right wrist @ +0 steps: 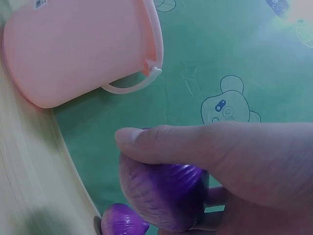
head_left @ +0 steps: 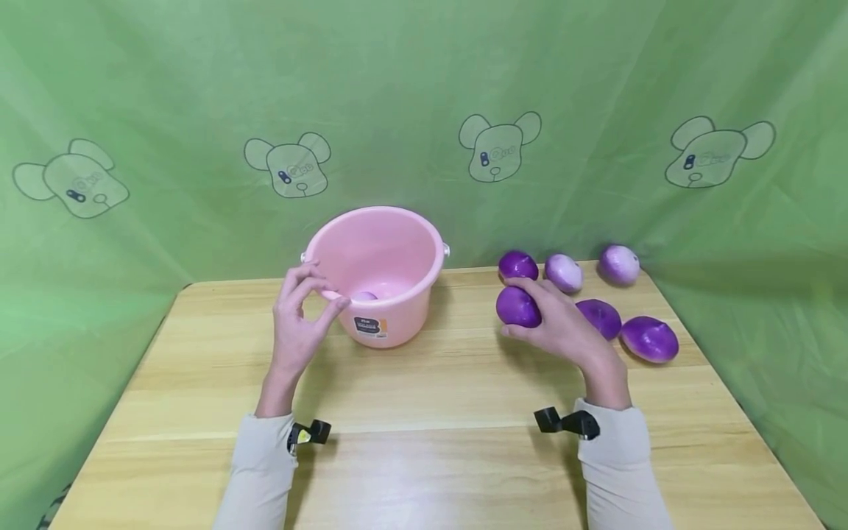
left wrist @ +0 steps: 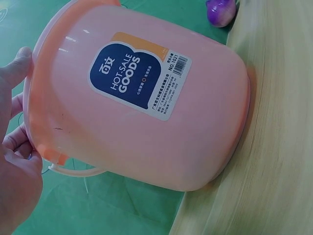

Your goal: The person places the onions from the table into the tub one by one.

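Observation:
A pink bucket (head_left: 391, 324) stands on the table, its white handle (right wrist: 132, 89) hanging down on the far side. My left hand (head_left: 299, 316) pinches the bucket's near-left rim, thumb outside and fingers over the edge. Inside, at the bottom, part of a pale purple onion (head_left: 364, 296) shows. My right hand (head_left: 556, 320) grips a purple onion (head_left: 517, 307), thumb on one side and fingers round the other, to the right of the bucket. In the right wrist view, the held onion (right wrist: 164, 191) hangs above another purple onion (right wrist: 122, 220).
Several more onions lie at the right back of the table: a dark one (head_left: 517, 263), two paler ones (head_left: 564, 274) (head_left: 619, 265), and purple ones (head_left: 651, 339) (head_left: 601, 318) beside my right wrist. A green curtain (head_left: 397, 88) with mouse-like faces hangs behind the wooden table (head_left: 424, 397).

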Tool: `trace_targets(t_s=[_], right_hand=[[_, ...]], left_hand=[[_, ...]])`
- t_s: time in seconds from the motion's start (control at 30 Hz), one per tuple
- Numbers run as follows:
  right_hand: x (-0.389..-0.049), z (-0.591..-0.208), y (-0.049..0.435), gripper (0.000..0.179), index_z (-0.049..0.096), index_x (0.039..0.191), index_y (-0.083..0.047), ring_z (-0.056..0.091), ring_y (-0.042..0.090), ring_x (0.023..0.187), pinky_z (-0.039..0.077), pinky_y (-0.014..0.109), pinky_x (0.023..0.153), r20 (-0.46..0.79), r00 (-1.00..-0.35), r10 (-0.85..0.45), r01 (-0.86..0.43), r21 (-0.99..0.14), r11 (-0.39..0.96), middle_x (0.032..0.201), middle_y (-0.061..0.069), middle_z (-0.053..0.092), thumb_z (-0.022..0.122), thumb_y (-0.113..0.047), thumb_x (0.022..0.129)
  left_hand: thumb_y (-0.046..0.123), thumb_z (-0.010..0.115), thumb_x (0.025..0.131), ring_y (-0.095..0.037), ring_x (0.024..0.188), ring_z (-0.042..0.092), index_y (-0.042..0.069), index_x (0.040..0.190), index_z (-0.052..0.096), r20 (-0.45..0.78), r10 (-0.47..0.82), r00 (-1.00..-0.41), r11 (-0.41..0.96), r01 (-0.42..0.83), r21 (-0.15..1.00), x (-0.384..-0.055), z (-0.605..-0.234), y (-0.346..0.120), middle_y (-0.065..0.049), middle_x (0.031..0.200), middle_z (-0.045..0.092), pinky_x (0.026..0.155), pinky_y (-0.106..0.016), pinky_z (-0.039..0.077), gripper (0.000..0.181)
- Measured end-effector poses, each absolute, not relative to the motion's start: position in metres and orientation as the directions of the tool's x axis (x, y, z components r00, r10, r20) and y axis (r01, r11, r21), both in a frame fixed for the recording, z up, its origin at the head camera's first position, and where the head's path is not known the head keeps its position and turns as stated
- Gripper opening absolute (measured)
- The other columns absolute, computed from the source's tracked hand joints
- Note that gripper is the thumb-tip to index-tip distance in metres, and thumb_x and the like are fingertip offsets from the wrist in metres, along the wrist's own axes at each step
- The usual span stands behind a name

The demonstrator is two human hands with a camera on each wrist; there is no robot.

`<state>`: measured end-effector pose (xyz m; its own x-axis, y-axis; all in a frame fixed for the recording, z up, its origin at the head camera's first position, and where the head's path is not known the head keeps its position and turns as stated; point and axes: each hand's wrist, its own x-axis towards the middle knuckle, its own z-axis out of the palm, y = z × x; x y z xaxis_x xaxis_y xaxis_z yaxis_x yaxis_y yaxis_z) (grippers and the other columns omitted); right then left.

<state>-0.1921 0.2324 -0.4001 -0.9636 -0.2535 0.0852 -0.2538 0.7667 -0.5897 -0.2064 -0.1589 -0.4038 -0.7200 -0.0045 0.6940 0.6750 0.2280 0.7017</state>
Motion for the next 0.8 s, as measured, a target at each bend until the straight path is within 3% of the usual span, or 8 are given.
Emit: trace_targets(t_s=[0.33, 0.8], right_hand=[[-0.192, -0.398, 0.228, 0.082, 0.042, 0.155, -0.018, 0.053, 0.050, 0.127, 0.046, 0.071, 0.099, 0.153, -0.956, -0.249, -0.290, -0.590, 0.753, 0.149, 0.026, 0.044, 0.085, -0.024, 0.085], [-0.192, -0.395, 0.222, 0.080, 0.046, 0.153, -0.018, 0.056, 0.049, 0.123, 0.051, 0.070, 0.094, 0.274, -0.929, -0.249, -0.364, -0.557, 0.746, 0.144, 0.025, 0.049, 0.087, -0.025, 0.084]], left_hand=[[-0.019, 0.077, 0.075, -0.050, 0.131, 0.046, -0.014, 0.089, 0.064, 0.690, -0.007, -0.724, 0.226, 0.671, 0.706, -0.206, -0.404, -0.158, -0.037, 0.111, 0.054, 0.123, -0.054, 0.027, 0.019], [-0.019, 0.079, 0.074, -0.056, 0.125, 0.046, -0.014, 0.088, 0.065, 0.700, -0.009, -0.714, 0.220, 0.681, 0.698, -0.207, -0.404, -0.158, -0.031, 0.110, 0.056, 0.122, -0.052, 0.029, 0.020]])
